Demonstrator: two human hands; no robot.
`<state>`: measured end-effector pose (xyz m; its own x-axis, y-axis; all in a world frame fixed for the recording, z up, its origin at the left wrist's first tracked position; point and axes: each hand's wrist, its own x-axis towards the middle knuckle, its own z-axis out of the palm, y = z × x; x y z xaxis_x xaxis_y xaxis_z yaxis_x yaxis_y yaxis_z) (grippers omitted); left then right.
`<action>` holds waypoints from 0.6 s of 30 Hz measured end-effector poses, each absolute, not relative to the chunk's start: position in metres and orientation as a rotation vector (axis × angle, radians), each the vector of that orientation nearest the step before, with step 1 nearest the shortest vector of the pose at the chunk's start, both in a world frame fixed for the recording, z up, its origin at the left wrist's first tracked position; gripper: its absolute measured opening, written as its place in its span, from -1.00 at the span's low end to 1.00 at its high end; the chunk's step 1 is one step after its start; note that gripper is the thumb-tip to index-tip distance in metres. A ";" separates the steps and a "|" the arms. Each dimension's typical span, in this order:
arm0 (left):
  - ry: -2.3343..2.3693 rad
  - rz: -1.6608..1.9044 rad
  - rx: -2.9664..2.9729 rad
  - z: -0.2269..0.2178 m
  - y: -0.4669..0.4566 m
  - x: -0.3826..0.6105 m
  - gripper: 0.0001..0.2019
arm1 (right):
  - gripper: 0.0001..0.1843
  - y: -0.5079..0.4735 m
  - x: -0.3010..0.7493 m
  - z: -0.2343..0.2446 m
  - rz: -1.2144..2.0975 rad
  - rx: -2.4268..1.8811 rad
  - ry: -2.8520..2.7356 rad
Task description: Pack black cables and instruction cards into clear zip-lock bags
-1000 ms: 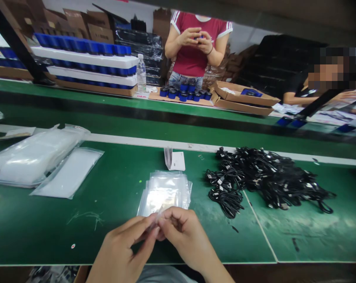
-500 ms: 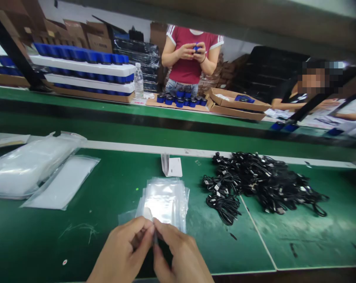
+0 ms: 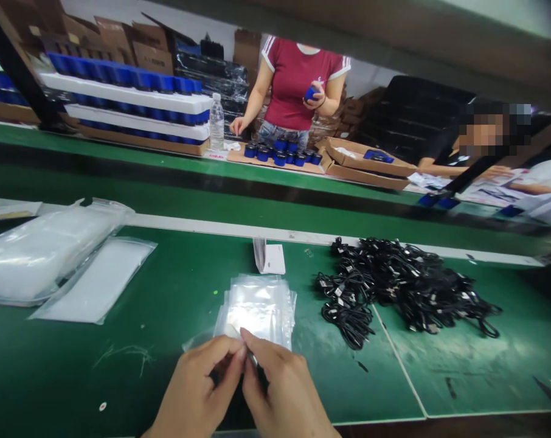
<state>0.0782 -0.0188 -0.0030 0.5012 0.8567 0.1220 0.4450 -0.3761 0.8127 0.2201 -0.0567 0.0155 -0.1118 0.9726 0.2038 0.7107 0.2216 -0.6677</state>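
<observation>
Close together at the front of the green table, my left hand (image 3: 202,380) and my right hand (image 3: 282,380) are both closed, thumb against forefinger. Their fingertips meet on a clear plastic bag (image 3: 197,339), whose thin edge shows left of my left hand. Most of it is hidden by my fingers, and a small pale piece at the fingertips is too blurred to name. Just beyond them lies a stack of clear plastic bags (image 3: 259,307). Behind that stack, a folded white leaflet or card bundle (image 3: 270,258) stands partly fanned.
Black cables (image 3: 407,286) are heaped to the right. On the left lie a large filled plastic bag (image 3: 42,255) and a flatter white pack (image 3: 95,280). Across the table, a person in a red shirt (image 3: 298,85) stands behind several blue items (image 3: 280,159) and a bottle (image 3: 216,125).
My hands have shifted slightly right, still pinched together at the bag. Across the table, the person in red has parted their hands, one now lowered, the other holding a blue item.
</observation>
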 end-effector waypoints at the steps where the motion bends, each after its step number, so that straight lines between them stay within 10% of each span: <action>1: 1.072 0.727 2.033 -0.003 -0.020 0.078 -0.77 | -0.54 -0.057 0.219 0.013 0.472 -1.564 -1.909; 18: 1.072 0.767 2.046 -0.006 -0.024 0.076 -0.77 | -0.53 -0.061 0.216 0.008 0.286 -1.506 -2.038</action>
